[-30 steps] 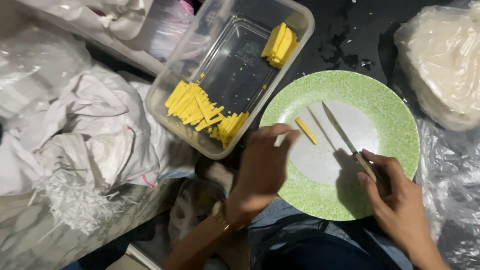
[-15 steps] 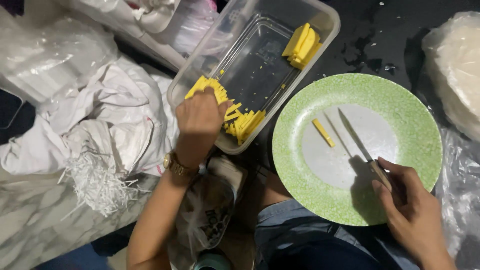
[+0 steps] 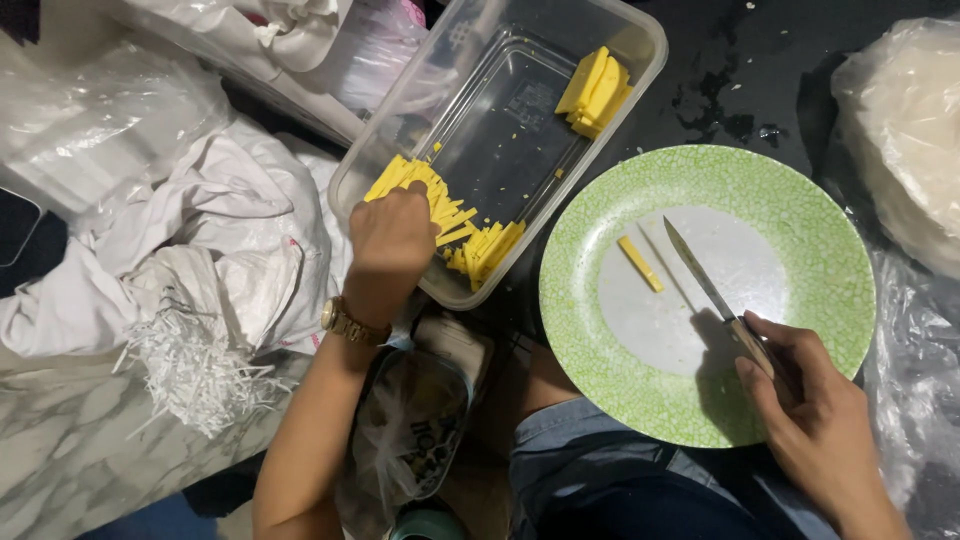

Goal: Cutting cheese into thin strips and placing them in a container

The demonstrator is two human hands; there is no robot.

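- Over the near end of one clear rectangular plastic container (image 3: 640, 40), the left hand (image 3: 388, 235) reaches down with a gold-coloured wristwatch (image 3: 345, 322) on its wrist; its fingers are curled together onto the heap of thin yellow sticks (image 3: 450, 225) lying there, though whether they pinch any cannot be told.
- Two groups of yellow food lie in the container: the loose heap of many cut sticks at the near end, too tangled to count, and one stack of flat yellow slices (image 3: 595, 92) at the far end, with small crumbs scattered between them on the glossy bottom.
- Beside the container sits one round plate (image 3: 800, 200) with a crackled green rim and a smooth pale centre.
- On the plate's centre lies one single yellow stick (image 3: 640, 263), short and square-edged, apart from everything else.
- One knife (image 3: 700, 270) with a narrow pointed metal blade lies angled across the plate, just beside the single stick without touching it.
- The right hand (image 3: 815, 420) has its grip clamped around the knife's dark handle at the plate's near edge.
- Crumpled white plastic bags (image 3: 220, 220) with a shredded fringe lie to the left on a marbled table (image 3: 70, 440).
- One stack of pale round sheets in clear wrapping (image 3: 910, 130) rests at the right edge.
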